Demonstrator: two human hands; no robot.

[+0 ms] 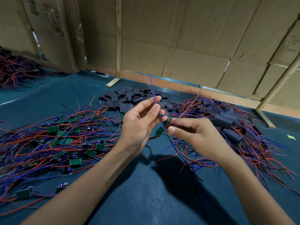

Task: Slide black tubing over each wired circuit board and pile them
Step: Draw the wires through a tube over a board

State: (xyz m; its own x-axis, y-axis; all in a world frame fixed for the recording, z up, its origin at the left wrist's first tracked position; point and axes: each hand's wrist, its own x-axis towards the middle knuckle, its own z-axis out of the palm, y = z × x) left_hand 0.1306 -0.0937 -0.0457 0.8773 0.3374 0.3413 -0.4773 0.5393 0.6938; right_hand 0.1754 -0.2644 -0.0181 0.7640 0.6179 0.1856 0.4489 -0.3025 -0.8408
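Observation:
My left hand [142,120] pinches the upright blue and red wires [152,88] of a circuit board between thumb and fingers. My right hand [191,129] pinches the same wired board [167,122] just below, at its dark component end. A second green board [159,131] hangs between the two hands. Bare green boards with red and blue wires lie in a heap [65,140] on the left. Flat pieces of black tubing [128,98] are stacked behind my hands. Boards sleeved in black tubing [227,124] are piled on the right.
The work surface is a dark teal mat [146,192]. Cardboard walls [162,46] on wooden frames close off the back. Another tangle of red and blue wires [14,72] lies far left. A small yellow-green scrap [291,137] sits at the right.

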